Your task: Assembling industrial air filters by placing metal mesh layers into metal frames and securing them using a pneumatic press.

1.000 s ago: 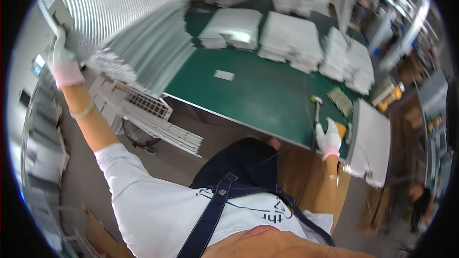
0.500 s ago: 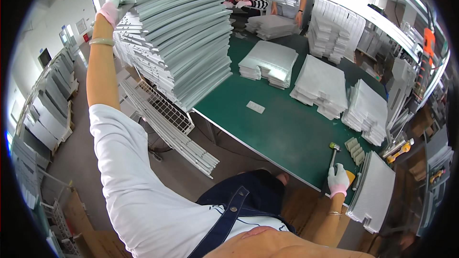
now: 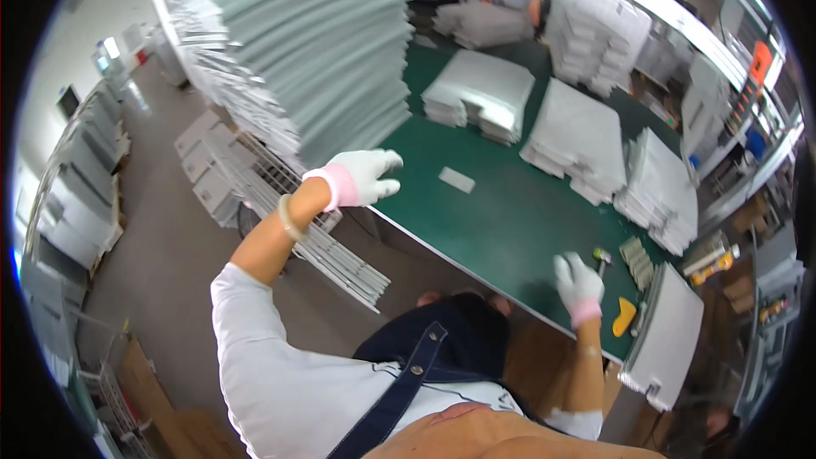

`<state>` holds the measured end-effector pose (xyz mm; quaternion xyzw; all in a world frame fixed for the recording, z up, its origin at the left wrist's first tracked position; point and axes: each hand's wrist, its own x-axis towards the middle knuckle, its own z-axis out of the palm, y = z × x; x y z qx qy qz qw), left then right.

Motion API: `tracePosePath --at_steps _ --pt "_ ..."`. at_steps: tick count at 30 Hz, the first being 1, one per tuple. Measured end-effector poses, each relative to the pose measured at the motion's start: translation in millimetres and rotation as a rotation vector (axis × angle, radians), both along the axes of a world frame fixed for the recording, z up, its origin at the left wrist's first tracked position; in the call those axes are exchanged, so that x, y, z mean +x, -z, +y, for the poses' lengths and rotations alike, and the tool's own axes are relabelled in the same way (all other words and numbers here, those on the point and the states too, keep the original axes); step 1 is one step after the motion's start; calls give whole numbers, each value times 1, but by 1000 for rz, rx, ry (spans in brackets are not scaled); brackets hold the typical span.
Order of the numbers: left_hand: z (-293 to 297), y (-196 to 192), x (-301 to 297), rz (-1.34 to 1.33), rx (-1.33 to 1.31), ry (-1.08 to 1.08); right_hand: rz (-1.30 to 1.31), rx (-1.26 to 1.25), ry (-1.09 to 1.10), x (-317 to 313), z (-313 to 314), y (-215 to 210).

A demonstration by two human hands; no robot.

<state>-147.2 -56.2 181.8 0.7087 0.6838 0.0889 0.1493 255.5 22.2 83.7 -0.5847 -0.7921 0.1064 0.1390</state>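
We held our gloved left hand (image 3: 365, 178), thumb and fingers apart, by the front edge of the green table (image 3: 501, 225), near one tall panel stack (image 3: 302, 47) and one small plate (image 3: 457, 179); our right hand (image 3: 580, 287) spread loosely beside one hammer (image 3: 602, 256). Open tabletop stretched between, toward three pale stacks (image 3: 578, 129).

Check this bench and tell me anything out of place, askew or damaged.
Nothing looks clearly damaged. One oddity: a small pale plate lies alone on the green tabletop, apart from the white stacks. The tall stack of grey sheets has a ragged left edge, but blur hides whether that's intended.
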Motion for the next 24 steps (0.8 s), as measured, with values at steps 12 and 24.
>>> tracePosePath --at_steps 12,24 --pt "222 120 -82 -179 391 -576 -60 302 -298 -202 199 -3" --pt "316 117 -133 -219 351 -589 -243 232 -304 -265 269 1"
